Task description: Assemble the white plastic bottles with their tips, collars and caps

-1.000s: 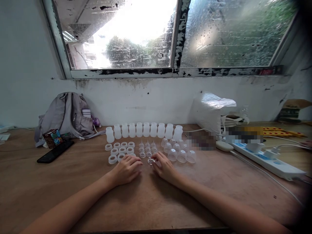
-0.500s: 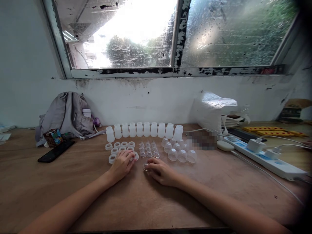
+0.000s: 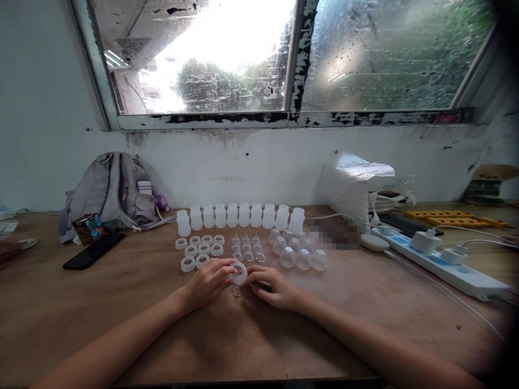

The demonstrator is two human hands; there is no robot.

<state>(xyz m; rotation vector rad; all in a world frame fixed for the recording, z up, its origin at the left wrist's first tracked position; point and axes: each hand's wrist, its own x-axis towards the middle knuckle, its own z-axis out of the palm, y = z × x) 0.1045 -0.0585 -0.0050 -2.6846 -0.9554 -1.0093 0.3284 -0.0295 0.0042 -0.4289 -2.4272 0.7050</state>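
Observation:
Frosted, see-through bottle parts stand on the wooden table in front of me. My left hand (image 3: 213, 281) pinches a translucent screw ring (image 3: 238, 273), tilted so that its opening faces me. Just below the ring is the round base of a clear bottle teat (image 3: 237, 290); the rest of it is hidden. My right hand (image 3: 271, 287) is close by on the right, fingertips at the ring's edge, thumb and fingers apart. More screw rings (image 3: 204, 248) lie left of centre, and several teats (image 3: 248, 256) stand in rows behind my hands.
A row of frosted bottles (image 3: 244, 215) lines the back, with clear dome caps (image 3: 302, 259) at right. A phone (image 3: 93, 252), small box (image 3: 90, 229) and backpack (image 3: 115, 192) are left; a power strip (image 3: 441, 265) with cables is right. Another person's hand (image 3: 10, 249) shows at the left edge.
My left hand has lifted a screw ring from the group and brought it right, over the teat. The teat sits slightly nearer me. Another person's hand has appeared at far left.

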